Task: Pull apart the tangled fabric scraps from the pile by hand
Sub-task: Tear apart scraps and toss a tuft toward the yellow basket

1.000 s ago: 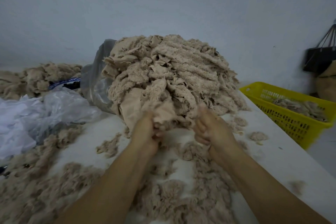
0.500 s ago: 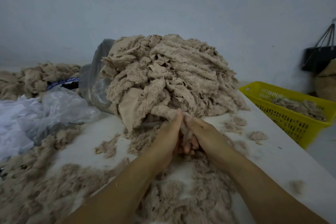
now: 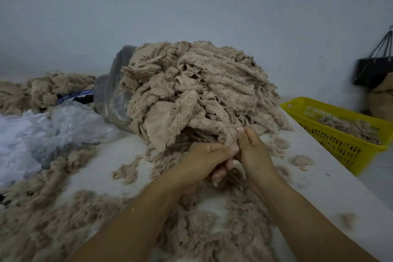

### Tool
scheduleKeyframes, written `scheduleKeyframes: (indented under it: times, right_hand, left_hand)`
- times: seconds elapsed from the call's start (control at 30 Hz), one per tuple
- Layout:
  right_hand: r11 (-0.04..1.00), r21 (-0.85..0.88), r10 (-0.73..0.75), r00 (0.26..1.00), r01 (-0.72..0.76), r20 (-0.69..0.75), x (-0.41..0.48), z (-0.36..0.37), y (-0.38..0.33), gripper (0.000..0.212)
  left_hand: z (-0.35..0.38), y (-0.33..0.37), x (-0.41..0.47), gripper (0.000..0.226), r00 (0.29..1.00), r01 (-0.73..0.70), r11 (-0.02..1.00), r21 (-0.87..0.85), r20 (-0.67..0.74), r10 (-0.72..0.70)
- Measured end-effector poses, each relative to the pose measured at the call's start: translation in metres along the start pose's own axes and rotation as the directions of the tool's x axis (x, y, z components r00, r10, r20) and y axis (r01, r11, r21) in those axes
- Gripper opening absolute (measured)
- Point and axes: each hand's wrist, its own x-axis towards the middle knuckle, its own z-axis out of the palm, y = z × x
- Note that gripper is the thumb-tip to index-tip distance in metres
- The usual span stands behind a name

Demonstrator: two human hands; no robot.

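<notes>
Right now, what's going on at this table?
A person is working bare-handed at a white table. The left hand and right hand meet at the near edge of a big pile of beige fuzzy fabric, both pinching one scrap that hangs from it. Loose fluff covers the table in front of the pile. A yellow basket on the right holds a few scraps, and plastic bags lie on the left.
</notes>
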Motion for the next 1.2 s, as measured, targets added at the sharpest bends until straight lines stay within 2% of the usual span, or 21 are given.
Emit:
scheduleKeyframes:
  times: [0.1, 0.17, 0.23, 0.27, 0.33, 0.4, 0.47, 0.5, 0.57, 0.63, 0.7, 0.73, 0.8, 0.87, 0.97, 1.03, 1.1, 1.13, 1.2]
  right_hand:
    - [0.999, -0.001, 0.049, 0.997, -0.049, -0.052, 0.003, 0.002, 0.004, 0.024]
    - [0.997, -0.019, 0.07, 0.992, -0.072, -0.104, 0.007, 0.001, 0.006, 0.026]
    - [0.989, 0.011, 0.146, 0.97, -0.146, -0.197, 0.013, -0.01, 0.004, 0.028]
    - [0.983, 0.035, 0.181, 0.954, -0.178, -0.239, 0.015, -0.018, 0.002, 0.029]
    - [0.982, 0.053, 0.188, 0.95, -0.18, -0.25, 0.014, -0.027, 0.001, 0.029]
    - [0.997, -0.031, 0.068, 0.982, -0.075, -0.176, 0.009, -0.02, 0.001, 0.032]
    - [0.977, -0.2, -0.083, 0.994, 0.068, -0.066, 0.002, -0.009, 0.0, 0.037]
    - [0.951, -0.275, -0.15, 0.989, 0.139, -0.02, -0.002, -0.006, -0.002, 0.034]
    - [0.912, -0.324, -0.237, 0.968, 0.253, 0.088, -0.008, -0.005, -0.008, 0.026]
    - [0.889, -0.292, -0.276, 0.921, 0.354, 0.274, -0.015, -0.003, -0.01, 0.026]
    - [0.835, -0.312, -0.265, 0.829, 0.453, 0.493, -0.022, 0.006, -0.008, 0.019]
    - [0.797, -0.328, -0.257, 0.776, 0.507, 0.575, -0.025, 0.012, -0.005, 0.014]
    - [0.742, -0.358, -0.235, 0.72, 0.567, 0.653, -0.025, 0.017, 0.001, 0.014]
    - [0.737, -0.388, -0.187, 0.718, 0.554, 0.67, -0.022, 0.013, 0.003, 0.02]
    - [0.749, -0.414, -0.174, 0.756, 0.518, 0.631, -0.016, 0.004, 0.003, 0.042]
    - [0.783, -0.432, -0.191, 0.835, 0.446, 0.516, -0.014, 0.0, 0.001, 0.049]
    - [0.752, -0.503, -0.248, 0.89, 0.426, 0.383, -0.012, -0.004, 0.001, 0.059]
    - [0.729, -0.538, -0.29, 0.903, 0.422, 0.316, -0.011, -0.005, 0.001, 0.061]
    - [0.738, -0.532, -0.374, 0.908, 0.416, 0.191, -0.011, -0.004, 0.0, 0.048]
  left_hand:
    - [-0.005, 0.0, -0.001, 0.04, 0.997, 0.021, 1.0, -0.003, 0.078, -0.02]
    - [-0.012, -0.002, -0.004, 0.044, 0.989, 0.015, 0.999, -0.03, 0.147, -0.011]
    - [-0.017, -0.005, -0.008, 0.05, 0.961, -0.011, 0.999, -0.042, 0.275, 0.022]
    - [-0.018, -0.007, -0.008, 0.051, 0.961, -0.022, 0.999, -0.042, 0.275, 0.033]
    - [-0.025, -0.01, -0.002, 0.05, 0.999, 0.001, 1.0, -0.01, 0.05, -0.001]
    - [-0.032, -0.014, 0.007, 0.057, 0.976, 0.09, 0.989, 0.12, -0.207, -0.063]
    - [-0.036, -0.019, 0.01, 0.06, 0.947, 0.211, 0.935, 0.286, -0.296, -0.123]
    - [-0.036, -0.022, 0.01, 0.059, 0.936, 0.234, 0.929, 0.286, -0.326, -0.135]
    - [-0.037, -0.025, 0.01, 0.064, 0.905, 0.227, 0.966, 0.123, -0.394, -0.163]
    - [-0.042, -0.024, 0.016, 0.058, 0.901, 0.163, 0.967, -0.197, -0.369, -0.227]
    - [-0.046, -0.017, 0.017, 0.042, 0.93, 0.077, 0.845, -0.529, -0.266, -0.252]
    - [-0.048, -0.013, 0.016, 0.037, 0.935, 0.031, 0.765, -0.644, -0.252, -0.25]
    - [-0.057, -0.012, 0.014, 0.021, 0.913, -0.06, 0.661, -0.748, -0.308, -0.267]
    - [-0.064, -0.013, 0.011, 0.014, 0.877, -0.119, 0.606, -0.786, -0.369, -0.307]
    - [-0.068, -0.015, 0.012, 0.02, 0.832, -0.176, 0.601, -0.78, -0.444, -0.332]
    - [-0.065, -0.014, 0.013, 0.024, 0.812, -0.195, 0.664, -0.722, -0.498, -0.303]
    - [-0.058, -0.013, 0.012, 0.029, 0.819, -0.169, 0.752, -0.637, -0.515, -0.252]
    - [-0.054, -0.013, 0.011, 0.032, 0.833, -0.139, 0.792, -0.595, -0.502, -0.231]
    - [-0.043, -0.013, 0.009, 0.034, 0.868, -0.078, 0.854, -0.514, -0.457, -0.196]
